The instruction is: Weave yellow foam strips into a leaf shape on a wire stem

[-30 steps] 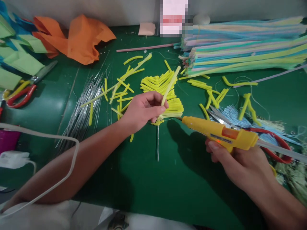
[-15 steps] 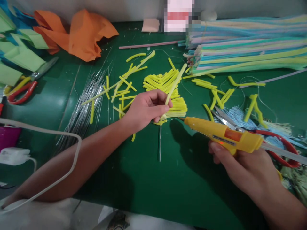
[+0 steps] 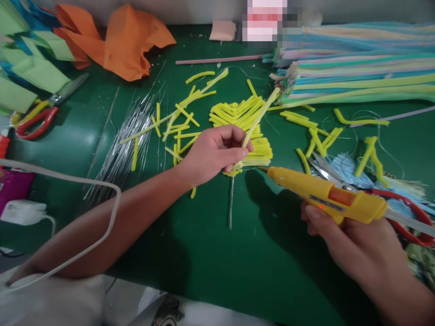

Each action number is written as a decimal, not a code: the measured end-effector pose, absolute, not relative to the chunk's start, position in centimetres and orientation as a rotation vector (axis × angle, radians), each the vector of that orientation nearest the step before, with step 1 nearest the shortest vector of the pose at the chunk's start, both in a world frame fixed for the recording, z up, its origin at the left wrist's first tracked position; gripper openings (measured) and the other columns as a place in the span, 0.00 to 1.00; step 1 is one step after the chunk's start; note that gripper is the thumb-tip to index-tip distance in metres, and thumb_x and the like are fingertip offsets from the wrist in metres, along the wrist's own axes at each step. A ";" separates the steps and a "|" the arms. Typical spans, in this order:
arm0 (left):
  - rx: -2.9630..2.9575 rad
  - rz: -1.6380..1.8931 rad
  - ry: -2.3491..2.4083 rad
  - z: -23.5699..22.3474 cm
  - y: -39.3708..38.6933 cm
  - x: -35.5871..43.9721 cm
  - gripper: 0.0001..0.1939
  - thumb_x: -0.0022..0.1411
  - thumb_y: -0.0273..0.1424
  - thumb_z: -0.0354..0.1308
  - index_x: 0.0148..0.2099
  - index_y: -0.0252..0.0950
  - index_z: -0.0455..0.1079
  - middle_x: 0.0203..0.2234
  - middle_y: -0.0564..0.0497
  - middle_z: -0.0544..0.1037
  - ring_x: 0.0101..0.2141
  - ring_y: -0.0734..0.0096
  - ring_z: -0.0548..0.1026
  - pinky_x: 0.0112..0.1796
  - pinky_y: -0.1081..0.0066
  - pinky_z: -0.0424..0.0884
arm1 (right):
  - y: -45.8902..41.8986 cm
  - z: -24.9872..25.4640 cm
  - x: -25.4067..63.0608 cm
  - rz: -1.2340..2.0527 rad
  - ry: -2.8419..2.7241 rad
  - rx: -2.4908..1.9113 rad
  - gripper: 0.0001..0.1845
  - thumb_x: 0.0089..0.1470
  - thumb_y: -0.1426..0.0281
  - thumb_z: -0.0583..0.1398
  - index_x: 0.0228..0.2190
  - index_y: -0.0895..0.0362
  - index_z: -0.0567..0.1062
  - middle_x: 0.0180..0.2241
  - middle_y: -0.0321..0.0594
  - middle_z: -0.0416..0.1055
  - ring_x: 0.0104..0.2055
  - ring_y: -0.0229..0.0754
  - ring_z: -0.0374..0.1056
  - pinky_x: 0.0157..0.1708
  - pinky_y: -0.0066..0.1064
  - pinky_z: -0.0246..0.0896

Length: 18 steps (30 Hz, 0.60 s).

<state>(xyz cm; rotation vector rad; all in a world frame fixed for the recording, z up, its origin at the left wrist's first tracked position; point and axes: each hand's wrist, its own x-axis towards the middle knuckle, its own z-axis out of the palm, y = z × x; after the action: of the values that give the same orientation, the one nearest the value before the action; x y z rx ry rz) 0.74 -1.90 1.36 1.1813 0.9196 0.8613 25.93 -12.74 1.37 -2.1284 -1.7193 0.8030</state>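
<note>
My left hand (image 3: 220, 151) is closed in a pinch on a yellow pipe cleaner (image 3: 261, 117), which slants up to the right. Under and behind those fingers lies a leaf-like shape of yellow pipe cleaner pieces (image 3: 256, 151), partly hidden by the hand. A wire stem (image 3: 231, 203) runs from its lower end toward me. My right hand (image 3: 353, 244) is wrapped round a yellow hot glue gun (image 3: 326, 194) with a small red light on. The gun's nozzle points left, close to the lower right edge of the shape; I cannot tell whether it touches.
Cut yellow pieces (image 3: 183, 117) lie around the shape. Thin metal wires (image 3: 125, 145) are spread at left, near red-handled scissors (image 3: 39, 122). Other open scissors (image 3: 404, 199) lie beneath the glue gun. A pipe cleaner bundle (image 3: 356, 68) fills the back right. A white cable (image 3: 113, 213) crosses my left arm.
The whole view has shifted slightly, so everything appears a little farther right. Both hands keep the same holds, and the glue gun stays near the yellow shape.
</note>
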 end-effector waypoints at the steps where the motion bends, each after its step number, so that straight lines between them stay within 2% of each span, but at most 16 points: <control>1: 1.183 0.861 0.922 1.4 -1.9 0.7 0.07 0.53 0.21 0.61 0.28 0.32 0.65 0.28 0.54 0.74 0.16 0.87 0.65 0.18 0.78 0.63 | -12.7 1.5 25.7 0.779 -1.720 -2.118 0.29 0.47 0.40 0.53 0.21 0.52 0.73 0.21 0.44 0.75 0.25 0.55 0.74 0.27 0.45 0.69; 4: 1.185 0.863 0.923 1.4 -1.9 0.8 0.07 0.54 0.21 0.61 0.28 0.32 0.65 0.28 0.54 0.74 0.16 0.87 0.65 0.19 0.77 0.63 | -12.8 1.3 26.0 0.822 -1.735 -2.081 0.28 0.48 0.41 0.54 0.24 0.53 0.74 0.21 0.43 0.76 0.25 0.54 0.74 0.27 0.44 0.70; 9: 1.194 0.854 0.922 1.5 -1.9 0.7 0.07 0.54 0.21 0.61 0.28 0.33 0.66 0.27 0.54 0.73 0.17 0.86 0.65 0.19 0.77 0.63 | -13.1 0.3 27.8 0.905 -1.803 -2.051 0.24 0.50 0.45 0.59 0.28 0.53 0.76 0.22 0.40 0.77 0.25 0.50 0.75 0.24 0.37 0.69; 14: 1.193 0.855 0.922 1.4 -1.9 0.7 0.06 0.53 0.23 0.62 0.29 0.33 0.66 0.27 0.54 0.74 0.17 0.86 0.65 0.18 0.78 0.62 | -12.8 0.9 26.8 0.762 -1.906 -1.948 0.25 0.52 0.46 0.56 0.22 0.54 0.73 0.27 0.45 0.79 0.29 0.51 0.76 0.29 0.40 0.72; 18: 1.190 0.857 0.919 1.4 -1.9 0.7 0.07 0.53 0.23 0.62 0.28 0.33 0.66 0.27 0.54 0.74 0.17 0.86 0.65 0.18 0.78 0.62 | -12.5 1.8 25.2 0.595 -1.933 -1.939 0.25 0.53 0.47 0.53 0.18 0.53 0.71 0.22 0.45 0.77 0.25 0.52 0.74 0.24 0.42 0.69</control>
<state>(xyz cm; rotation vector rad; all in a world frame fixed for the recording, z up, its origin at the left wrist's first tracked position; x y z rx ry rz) 0.74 -1.88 1.40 1.1898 0.9189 0.8569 25.24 -12.45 1.80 -1.9389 -1.9329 0.5948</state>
